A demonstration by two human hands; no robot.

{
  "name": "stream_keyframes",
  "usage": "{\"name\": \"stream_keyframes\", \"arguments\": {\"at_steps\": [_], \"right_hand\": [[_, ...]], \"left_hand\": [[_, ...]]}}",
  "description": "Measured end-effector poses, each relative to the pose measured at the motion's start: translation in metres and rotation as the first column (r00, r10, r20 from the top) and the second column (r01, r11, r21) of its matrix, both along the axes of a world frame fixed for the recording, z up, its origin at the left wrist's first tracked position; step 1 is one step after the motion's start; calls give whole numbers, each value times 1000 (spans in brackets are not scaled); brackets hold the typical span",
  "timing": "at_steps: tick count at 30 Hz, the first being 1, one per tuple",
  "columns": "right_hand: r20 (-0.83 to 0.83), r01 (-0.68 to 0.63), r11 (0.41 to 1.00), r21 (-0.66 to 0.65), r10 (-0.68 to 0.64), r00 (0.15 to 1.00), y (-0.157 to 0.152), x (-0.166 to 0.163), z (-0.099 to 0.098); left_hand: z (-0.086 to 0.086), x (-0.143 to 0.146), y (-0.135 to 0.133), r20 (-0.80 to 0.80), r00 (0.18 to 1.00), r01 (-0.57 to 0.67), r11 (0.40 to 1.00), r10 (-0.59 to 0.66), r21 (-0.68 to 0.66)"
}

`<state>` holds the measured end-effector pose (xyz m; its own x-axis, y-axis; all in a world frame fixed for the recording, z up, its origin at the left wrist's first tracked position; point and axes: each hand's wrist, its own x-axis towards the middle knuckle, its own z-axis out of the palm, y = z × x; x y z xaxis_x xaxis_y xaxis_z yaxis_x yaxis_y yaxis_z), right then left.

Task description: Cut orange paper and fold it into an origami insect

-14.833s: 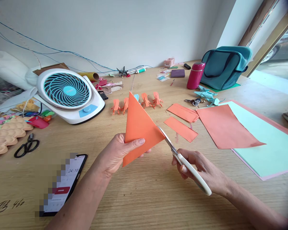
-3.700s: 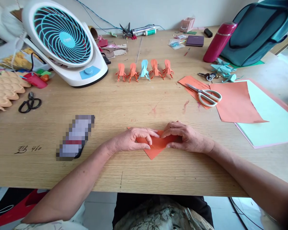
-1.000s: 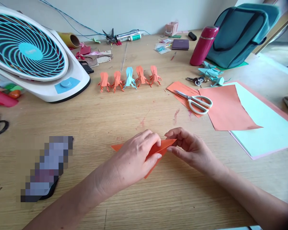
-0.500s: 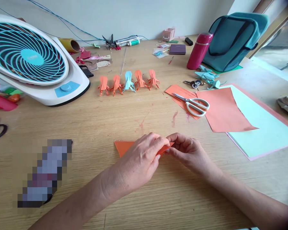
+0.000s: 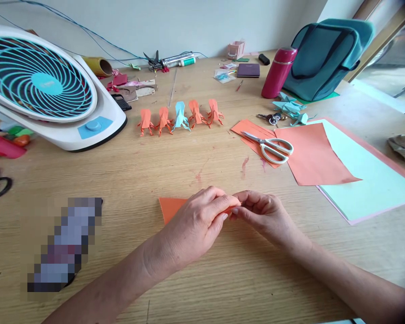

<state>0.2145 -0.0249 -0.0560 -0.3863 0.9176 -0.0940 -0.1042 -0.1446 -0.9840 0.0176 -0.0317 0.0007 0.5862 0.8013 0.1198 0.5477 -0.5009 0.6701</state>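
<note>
A folded piece of orange paper [image 5: 170, 209] lies on the table in front of me, its left end showing and most of the rest covered by my left hand. My left hand [image 5: 205, 215] is closed over the paper, thumb below and fingers on top. At the paper's right end my right hand [image 5: 261, 210] pinches it between thumb and index finger, close against the left fingertips. The exact fold under the fingers is hidden.
Origami figures [image 5: 180, 116] stand in a row at mid-table. Scissors [image 5: 276, 150] rest on orange strips beside an orange sheet [image 5: 319, 155] and pale green paper [image 5: 374, 193]. A fan [image 5: 97, 128] stands left, a pink flask [image 5: 279, 73] and teal bag [image 5: 324, 63] at back right.
My right fingers have closed in on the paper's right tip, which showed before and is now mostly covered. My left hand stays on the paper, nearly unmoved.
</note>
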Motion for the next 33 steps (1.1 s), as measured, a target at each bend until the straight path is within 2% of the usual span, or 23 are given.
{"name": "stream_keyframes", "arguments": {"at_steps": [7, 15, 25, 33], "right_hand": [[23, 29, 998, -49, -28, 999, 2, 1, 1], [30, 39, 999, -34, -38, 999, 0, 1, 2], [92, 104, 993, 61, -110, 990, -1, -1, 5], [91, 115, 993, 35, -118, 989, -2, -3, 5]], "left_hand": [[-2, -1, 2, 51, 996, -72, 996, 74, -48], [-4, 0, 0, 109, 983, -141, 988, 148, -64], [-3, -1, 0, 127, 984, -112, 989, 124, -97], [-3, 0, 2, 147, 982, -103, 985, 123, -135]]}}
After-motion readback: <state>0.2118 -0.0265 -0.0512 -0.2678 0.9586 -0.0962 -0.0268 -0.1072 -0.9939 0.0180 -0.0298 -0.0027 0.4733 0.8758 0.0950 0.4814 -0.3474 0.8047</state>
